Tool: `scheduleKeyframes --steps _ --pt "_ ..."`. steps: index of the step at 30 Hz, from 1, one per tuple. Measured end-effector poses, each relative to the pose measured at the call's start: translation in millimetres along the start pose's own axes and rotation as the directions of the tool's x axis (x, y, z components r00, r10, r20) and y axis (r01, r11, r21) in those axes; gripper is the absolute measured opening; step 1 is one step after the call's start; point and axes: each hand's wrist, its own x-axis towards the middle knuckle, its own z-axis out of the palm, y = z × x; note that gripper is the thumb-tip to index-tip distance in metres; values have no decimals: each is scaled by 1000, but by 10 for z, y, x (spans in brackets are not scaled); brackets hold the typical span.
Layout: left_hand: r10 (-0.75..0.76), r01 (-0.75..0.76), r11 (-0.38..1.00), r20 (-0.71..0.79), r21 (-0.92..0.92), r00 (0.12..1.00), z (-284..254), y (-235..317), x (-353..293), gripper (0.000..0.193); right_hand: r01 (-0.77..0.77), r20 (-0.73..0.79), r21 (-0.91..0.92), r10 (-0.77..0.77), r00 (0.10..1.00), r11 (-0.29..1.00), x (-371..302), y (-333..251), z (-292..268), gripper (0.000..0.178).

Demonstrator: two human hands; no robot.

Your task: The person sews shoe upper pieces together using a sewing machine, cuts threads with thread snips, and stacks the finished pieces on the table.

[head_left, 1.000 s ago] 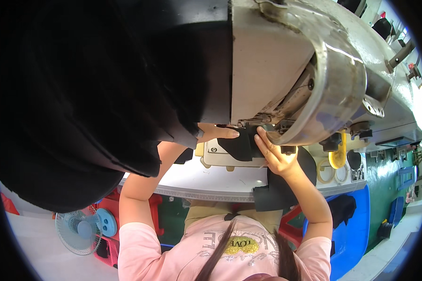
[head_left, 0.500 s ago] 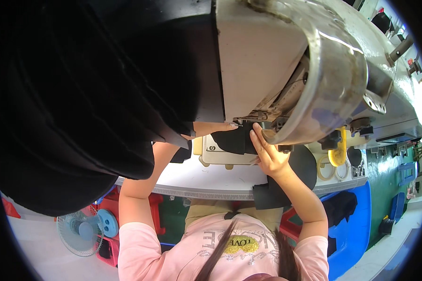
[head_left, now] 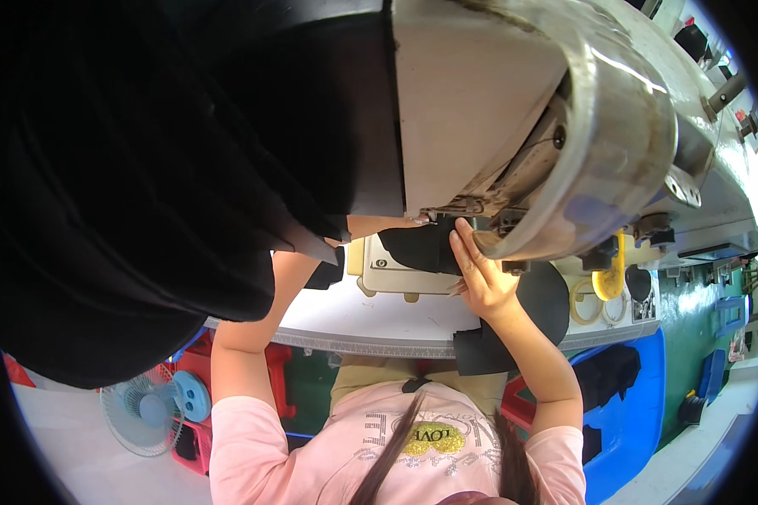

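Two bare hands reach in under the head of a sewing machine (head_left: 480,93), and between them lies a piece of black cloth (head_left: 425,250). From where I stand, it sits by the needle area on the machine's pale bed (head_left: 392,284), back from the near edge of the white worktop (head_left: 370,322). The right hand (head_left: 488,288) rests flat on its right side, fingers stretched out and nearly together, pressing and gripping nothing that I can see. The left hand (head_left: 383,225) is mostly hidden behind dark panels (head_left: 253,227); its fingertips come near the cloth's far edge, but I can't tell how bent they are or whether they pinch it. More black cloth (head_left: 483,353) lies under the right forearm, hanging over the worktop's near edge. Beyond the right end stands a blue bin (head_left: 655,396).
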Motion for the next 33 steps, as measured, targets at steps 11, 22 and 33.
scheduleKeyframes --steps 11,22,33 --pt "-7 1 995 -61 -100 998 61 -85 27 40 30 3 51 -30 1000 998 134 49 -46 56" --pt "475 -455 861 -676 225 563 698 -324 -175 37 96 -35 149 -92 995 984 80 113 -178 32" --pt "826 -363 562 -478 743 300 643 -129 -306 18 135 80 158 -149 986 978 114 163 -287 47"
